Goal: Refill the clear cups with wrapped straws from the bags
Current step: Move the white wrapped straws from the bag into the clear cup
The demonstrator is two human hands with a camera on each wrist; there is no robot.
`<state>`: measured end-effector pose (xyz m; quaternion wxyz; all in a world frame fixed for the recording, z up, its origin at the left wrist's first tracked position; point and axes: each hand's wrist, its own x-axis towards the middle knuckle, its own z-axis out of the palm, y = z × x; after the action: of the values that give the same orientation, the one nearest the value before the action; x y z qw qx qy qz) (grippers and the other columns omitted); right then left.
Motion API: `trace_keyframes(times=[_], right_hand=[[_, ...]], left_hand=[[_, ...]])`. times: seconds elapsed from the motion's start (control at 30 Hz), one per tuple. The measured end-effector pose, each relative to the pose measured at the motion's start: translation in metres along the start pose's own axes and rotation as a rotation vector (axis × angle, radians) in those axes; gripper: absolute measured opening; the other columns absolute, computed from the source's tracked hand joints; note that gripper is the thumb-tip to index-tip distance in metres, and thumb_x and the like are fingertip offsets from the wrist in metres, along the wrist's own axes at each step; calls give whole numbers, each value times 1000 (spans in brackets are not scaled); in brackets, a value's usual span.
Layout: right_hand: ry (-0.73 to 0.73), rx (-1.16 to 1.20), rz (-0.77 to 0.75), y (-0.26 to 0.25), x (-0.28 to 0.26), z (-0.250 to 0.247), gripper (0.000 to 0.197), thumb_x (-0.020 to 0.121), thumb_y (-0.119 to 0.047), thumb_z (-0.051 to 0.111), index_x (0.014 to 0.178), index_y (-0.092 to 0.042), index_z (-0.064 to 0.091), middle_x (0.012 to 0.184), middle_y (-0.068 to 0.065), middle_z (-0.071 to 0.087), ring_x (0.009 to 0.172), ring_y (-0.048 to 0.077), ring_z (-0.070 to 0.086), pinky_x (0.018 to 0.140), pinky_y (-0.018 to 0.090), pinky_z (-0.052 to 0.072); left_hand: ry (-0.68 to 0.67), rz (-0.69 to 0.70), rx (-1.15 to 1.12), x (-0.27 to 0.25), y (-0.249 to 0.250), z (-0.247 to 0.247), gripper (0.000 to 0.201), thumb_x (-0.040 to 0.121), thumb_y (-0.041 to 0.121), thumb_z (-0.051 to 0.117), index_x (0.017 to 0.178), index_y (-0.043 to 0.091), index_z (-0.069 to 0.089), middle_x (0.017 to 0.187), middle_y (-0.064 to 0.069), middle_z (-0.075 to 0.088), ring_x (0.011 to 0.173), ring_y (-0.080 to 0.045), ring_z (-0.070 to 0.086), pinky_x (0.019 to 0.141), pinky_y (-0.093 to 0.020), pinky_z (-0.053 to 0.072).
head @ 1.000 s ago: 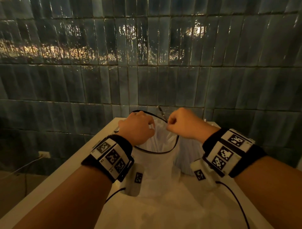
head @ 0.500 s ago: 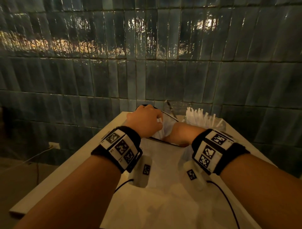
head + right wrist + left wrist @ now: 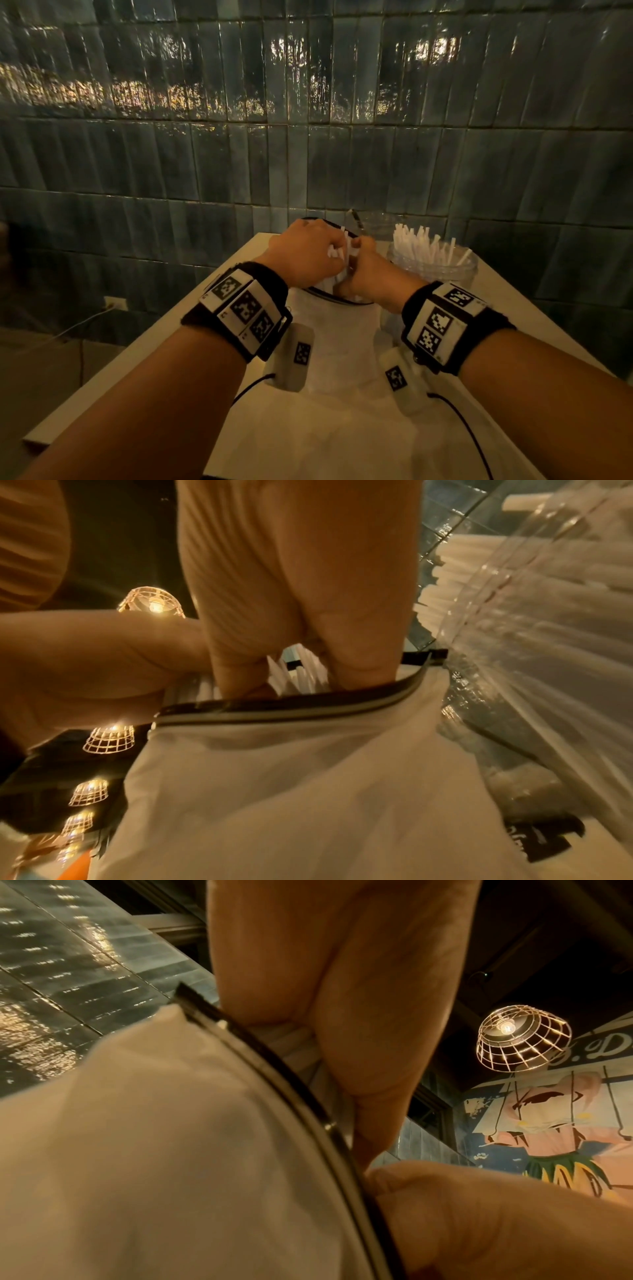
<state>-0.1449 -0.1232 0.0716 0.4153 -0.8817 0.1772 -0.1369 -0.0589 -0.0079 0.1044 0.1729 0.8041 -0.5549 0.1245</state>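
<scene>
A white bag (image 3: 337, 346) with a dark zip rim (image 3: 291, 1074) stands open on the white table (image 3: 513, 308). My left hand (image 3: 308, 255) grips the rim at the bag's mouth. My right hand (image 3: 361, 263) reaches into the mouth, fingers curled round a bundle of wrapped straws (image 3: 337, 250) whose white tips poke up between the two hands. In the right wrist view the fingers (image 3: 274, 601) close over those straws (image 3: 298, 679) just above the rim. A clear cup (image 3: 433, 274) packed with wrapped straws stands right of the bag.
A second clear cup (image 3: 375, 222) stands behind, against the tiled wall (image 3: 308, 137). The table's left edge (image 3: 137, 359) drops to the floor, where a wall socket and cable (image 3: 113, 303) show. Cables run from both wrist cameras across the bag.
My right hand has let go of the bag's rim, gone down into the bag and closed on straws. The view has dropped, which brings the filled cup into sight. My left hand keeps hold of the rim.
</scene>
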Motion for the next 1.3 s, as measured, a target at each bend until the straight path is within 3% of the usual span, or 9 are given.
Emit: trace_keyframes(times=[0.13,0.33,0.47,0.53,0.63,0.83,1.0,1.2,1.3], right_hand=[[-35,117,-161,-5,-2,1,71,67,14,68,129,-16,48,118,8,60,106,21,57,83,32,49],[66,194,-191,1,1,6,49,78,10,59,120,-16,56,104,6,63,96,19,59,78,29,50],[77,199,-212,8,0,5,34,86,1,57,119,-10,59,105,7,65,95,19,59,77,26,49],[94,178,-226,10,-1,6,32,88,0,56,119,-8,59,111,11,65,101,23,60,86,32,50],[122,152,-253,13,0,5,34,90,-1,55,122,-13,58,111,3,62,101,15,57,81,16,45],[170,38,-302,18,-1,0,28,91,-6,56,118,-8,60,102,2,63,92,13,59,71,11,42],[186,-51,-231,24,0,-8,15,83,-6,64,83,-19,58,71,-10,54,64,-1,50,46,2,36],[90,-125,-186,34,-11,4,28,80,-12,70,106,-13,59,91,4,61,84,17,58,68,19,45],[100,-49,-195,34,-16,3,24,83,-8,66,106,-12,61,90,5,62,83,16,58,62,12,44]], left_hand=[[-19,6,21,0,2,0,8,83,33,58,87,30,51,93,7,49,93,-13,47,78,-23,25],[-6,-131,-86,-2,1,3,60,81,37,64,134,37,37,132,-3,41,122,-26,40,91,-35,34],[-52,-121,-21,1,4,3,71,84,51,56,146,36,25,145,-3,41,133,-27,35,106,-39,30],[-53,-79,1,2,6,3,60,85,55,52,140,33,40,135,-1,53,125,-23,46,102,-36,35],[-29,-43,48,4,9,4,42,86,53,52,119,28,60,118,2,62,109,-17,55,94,-32,42],[5,-169,156,3,13,6,37,87,56,50,113,31,61,112,0,57,110,-24,50,77,-36,38],[-10,-213,144,3,12,5,16,89,51,49,85,36,53,105,4,55,107,-22,48,72,-39,36],[-55,-252,126,7,13,7,13,90,50,45,83,40,50,101,6,51,109,-23,48,84,-50,44],[-67,-260,138,7,16,7,15,91,48,44,91,39,56,109,5,54,112,-23,46,82,-49,42]])
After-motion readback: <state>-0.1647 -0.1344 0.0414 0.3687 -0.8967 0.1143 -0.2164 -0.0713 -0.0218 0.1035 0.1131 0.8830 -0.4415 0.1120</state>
